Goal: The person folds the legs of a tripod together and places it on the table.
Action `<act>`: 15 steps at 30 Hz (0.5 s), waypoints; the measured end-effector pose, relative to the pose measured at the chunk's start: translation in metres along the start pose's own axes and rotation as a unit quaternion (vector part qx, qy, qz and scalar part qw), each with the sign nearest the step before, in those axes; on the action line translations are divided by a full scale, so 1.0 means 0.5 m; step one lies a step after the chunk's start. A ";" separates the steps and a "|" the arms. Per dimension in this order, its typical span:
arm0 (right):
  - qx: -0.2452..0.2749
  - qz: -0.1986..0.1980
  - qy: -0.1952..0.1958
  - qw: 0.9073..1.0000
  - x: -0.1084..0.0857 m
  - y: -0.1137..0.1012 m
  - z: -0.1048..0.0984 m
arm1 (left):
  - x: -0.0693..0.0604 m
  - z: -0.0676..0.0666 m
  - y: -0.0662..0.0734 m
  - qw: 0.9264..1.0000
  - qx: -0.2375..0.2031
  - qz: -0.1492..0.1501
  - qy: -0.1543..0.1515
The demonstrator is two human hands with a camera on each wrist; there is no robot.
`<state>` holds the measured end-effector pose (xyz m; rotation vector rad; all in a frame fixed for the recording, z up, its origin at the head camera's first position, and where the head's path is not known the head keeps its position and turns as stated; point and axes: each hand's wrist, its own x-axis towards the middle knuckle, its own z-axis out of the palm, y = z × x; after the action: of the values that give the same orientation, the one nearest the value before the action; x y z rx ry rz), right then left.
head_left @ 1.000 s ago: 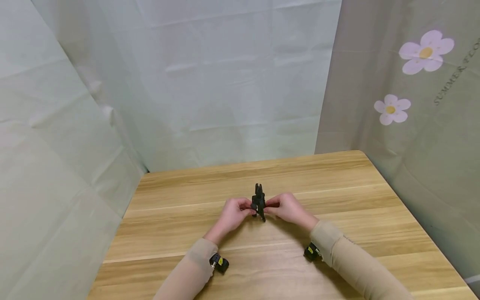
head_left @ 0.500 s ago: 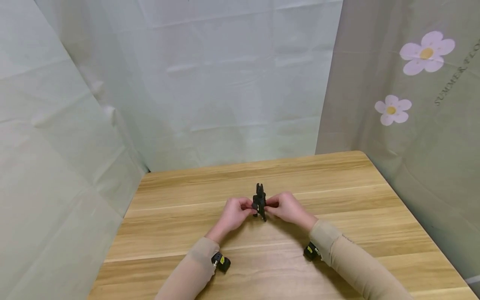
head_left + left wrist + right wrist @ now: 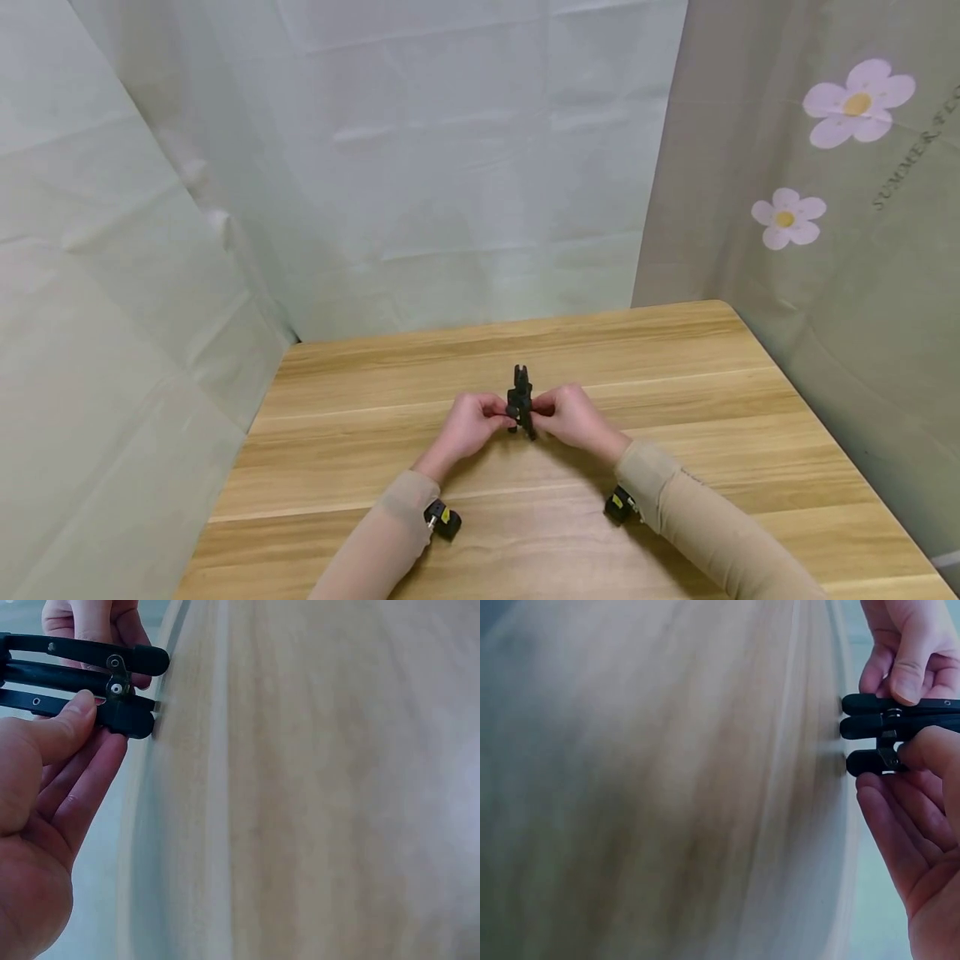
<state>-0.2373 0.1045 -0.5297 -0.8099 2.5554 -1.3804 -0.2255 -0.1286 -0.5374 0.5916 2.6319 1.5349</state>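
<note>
Black folding stand with slim, round-ended legs (image 3: 519, 402) is upright, gripped from both sides; whether its feet touch what is beneath them I cannot tell. Well behind the stand hangs a creased, pale grey sheet (image 3: 465, 167). To the stand's right and farther back is a grey-green sheet (image 3: 885, 333) printed with pale pink, yellow-centred flowers (image 3: 858, 104) and dark lettering (image 3: 913, 158). Beneath the stand spreads a light brown wood-grain desk with a rounded corner (image 3: 555, 550). From the stand's near side, two beige fabric sleeves (image 3: 720, 525) reach toward it. On the stand's left, the bare left hand (image 3: 467, 427) holds a leg, thumb pressed on its face and fingers curled behind. On the stand's right, the bare right hand (image 3: 573, 415) pinches the other side between thumb and fingers. Nearer the person than the stand, each wrist carries a small black box-shaped camera with a yellow mark (image 3: 444, 520). Between the stand's legs sits a tiny silvery rivet (image 3: 116, 688).
</note>
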 end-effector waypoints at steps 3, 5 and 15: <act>-0.007 -0.009 0.003 1.000 0.001 0.000 0.003 | 0.000 -0.001 0.001 1.000 0.005 0.000 0.001; -0.020 -0.022 0.007 1.000 0.003 0.000 0.005 | -0.001 -0.003 0.003 1.000 0.010 -0.001 0.004; -0.053 -0.050 0.011 0.997 0.006 -0.002 0.011 | -0.006 -0.004 0.012 1.000 0.021 -0.015 0.014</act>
<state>-0.2373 0.0983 -0.5317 -0.9561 2.6584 -1.2955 -0.2214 -0.1288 -0.5317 0.5333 2.6870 1.4932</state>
